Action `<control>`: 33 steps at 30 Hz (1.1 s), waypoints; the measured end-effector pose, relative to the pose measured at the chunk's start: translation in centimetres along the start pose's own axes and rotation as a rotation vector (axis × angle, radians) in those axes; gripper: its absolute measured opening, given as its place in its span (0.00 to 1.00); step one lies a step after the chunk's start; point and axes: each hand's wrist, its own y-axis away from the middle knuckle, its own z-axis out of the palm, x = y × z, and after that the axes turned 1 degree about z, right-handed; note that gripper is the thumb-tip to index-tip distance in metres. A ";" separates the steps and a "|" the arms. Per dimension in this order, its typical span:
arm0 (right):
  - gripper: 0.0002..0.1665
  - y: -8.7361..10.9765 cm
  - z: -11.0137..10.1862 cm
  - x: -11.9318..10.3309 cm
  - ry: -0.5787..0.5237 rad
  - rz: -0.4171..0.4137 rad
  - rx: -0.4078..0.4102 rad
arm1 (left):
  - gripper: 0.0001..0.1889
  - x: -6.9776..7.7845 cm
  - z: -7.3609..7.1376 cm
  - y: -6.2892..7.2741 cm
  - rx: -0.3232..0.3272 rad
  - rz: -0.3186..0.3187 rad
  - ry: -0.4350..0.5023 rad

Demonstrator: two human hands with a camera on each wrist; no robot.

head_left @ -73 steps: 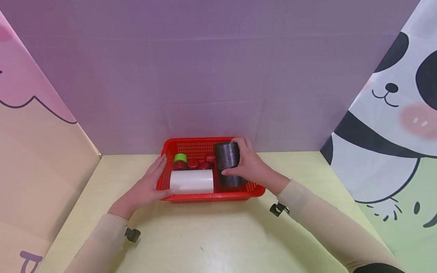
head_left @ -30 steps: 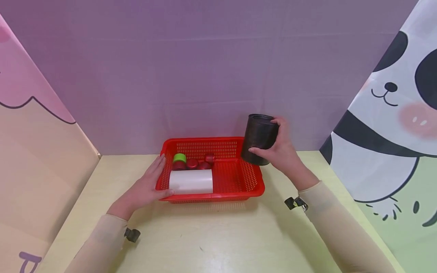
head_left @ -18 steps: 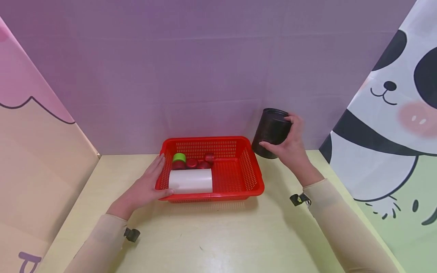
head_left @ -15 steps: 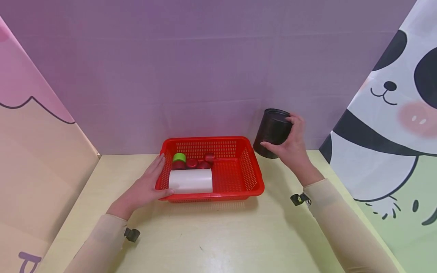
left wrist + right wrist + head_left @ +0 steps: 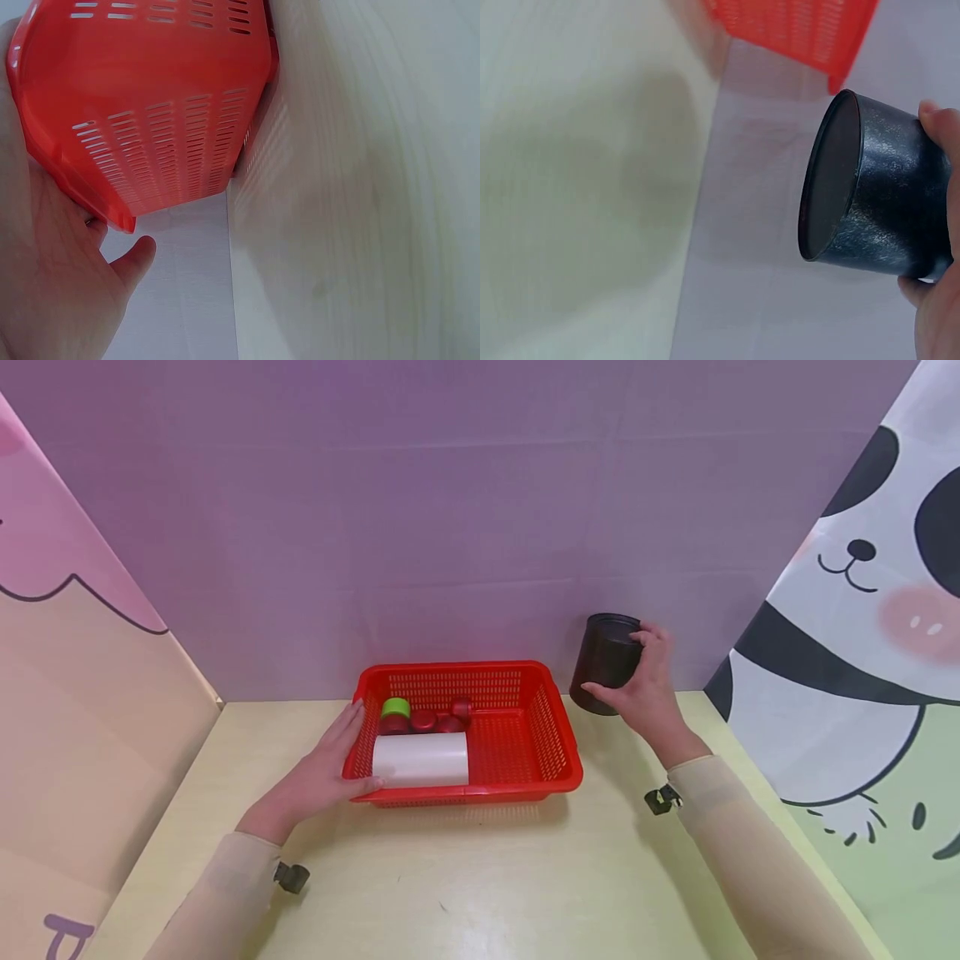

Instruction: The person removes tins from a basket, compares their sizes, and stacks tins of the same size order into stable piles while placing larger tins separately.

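Note:
My right hand (image 5: 645, 687) grips a black can (image 5: 607, 662), thumb on its near side and fingers toward its rimmed top. It is held slightly tilted, to the right of the red basket (image 5: 570, 768). In the right wrist view the flat bottom of the can (image 5: 832, 180) shows, and it is off the table. My left hand (image 5: 318, 781) rests at the basket's left end, with straight fingers along the rim and the thumb on the front rim. In the left wrist view that hand (image 5: 56, 262) lies against the outside of the rim.
Inside the basket, a white cylinder (image 5: 420, 760) lies along the front. Behind it sit several small red pieces (image 5: 423, 721) and a lime-green one (image 5: 396, 707). A purple backdrop (image 5: 465, 527) rises at the table's (image 5: 480, 877) back edge, with printed panels on both sides.
The right hand has lifted the black can out of the basket's right part and carried it rightward past the rim. Over the last half second it came down a little. The left hand stays put.

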 end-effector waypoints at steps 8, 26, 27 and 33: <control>0.65 0.5 1.4 2.0 0.033 -0.049 -0.032 | 0.68 0.1 0.1 0.1 0.008 0.000 0.014; 0.64 1.5 3.1 3.3 0.012 0.052 -0.168 | 0.67 0.3 -0.1 0.2 0.015 -0.001 0.003; 0.64 1.5 3.2 3.4 0.012 0.056 -0.174 | 0.67 0.3 -0.1 0.2 0.016 0.001 0.000; 0.65 1.8 3.8 3.6 0.021 0.037 -0.208 | 0.67 0.3 0.1 0.1 0.016 -0.001 -0.005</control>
